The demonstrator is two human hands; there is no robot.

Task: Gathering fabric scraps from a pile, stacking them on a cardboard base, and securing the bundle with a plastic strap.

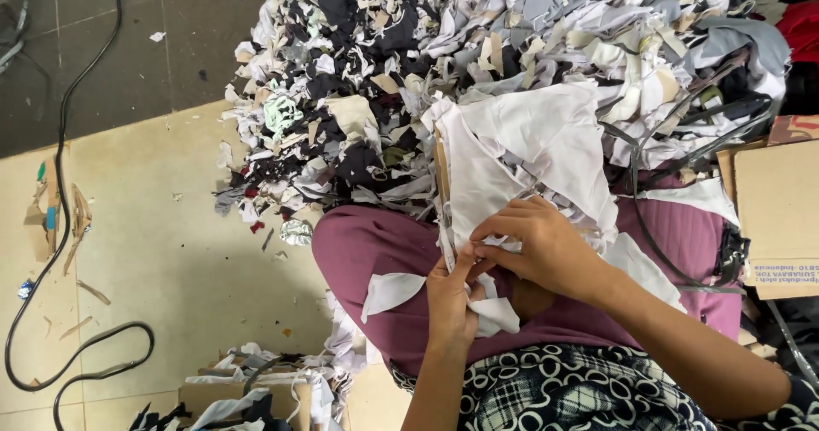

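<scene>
A white fabric piece (520,154) lies draped over the person's lap, on the maroon trousers (375,247), its lower edge pinched between both hands. The left hand (452,299) grips that edge from below with thumb and fingers closed on it; the right hand (546,247) curls over the same edge from above, fingertips clamped on the cloth. By the look of it, the cloth is being worked apart along that edge, which calls for a firm pull with both grips. Beyond lies a heap of fabric scraps (409,64) on the tiled floor (171,252); a cardboard box (781,213) at the right shows no contents.
</scene>
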